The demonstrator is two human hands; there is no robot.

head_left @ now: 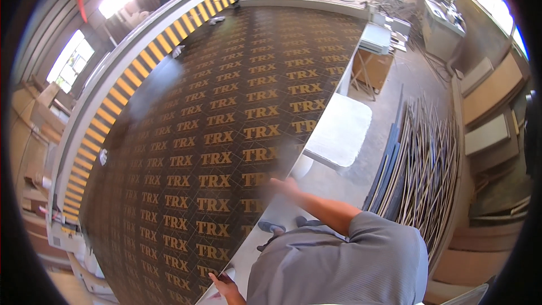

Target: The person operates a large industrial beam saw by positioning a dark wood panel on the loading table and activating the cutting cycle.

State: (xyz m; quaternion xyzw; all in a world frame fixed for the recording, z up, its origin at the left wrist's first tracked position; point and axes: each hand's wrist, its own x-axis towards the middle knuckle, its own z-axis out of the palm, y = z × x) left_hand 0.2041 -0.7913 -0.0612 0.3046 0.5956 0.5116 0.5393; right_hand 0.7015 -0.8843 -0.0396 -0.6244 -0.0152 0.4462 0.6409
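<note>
A wide, dark brown board (pixel 186 141) with rows of yellow printed lettering lies flat in front of me. My left hand (pixel 226 287) is at its near edge, at the bottom of the view. The thumb lies over the edge, and the fingers look curled round it, partly hidden. My right hand (pixel 282 188) is farther up the same edge, the bare forearm stretched out from a grey sleeve. Motion smears its fingers, so I cannot make out whether they grip the board.
A beam with yellow and black stripes (pixel 135 70) runs along the board's left side, with small white crumpled things (pixel 178 51) beside it. To the right are a pale seat-like slab (pixel 340 129), a heap of thin strips (pixel 423 175), a wooden box (pixel 372 70) and leaning panels (pixel 491 90).
</note>
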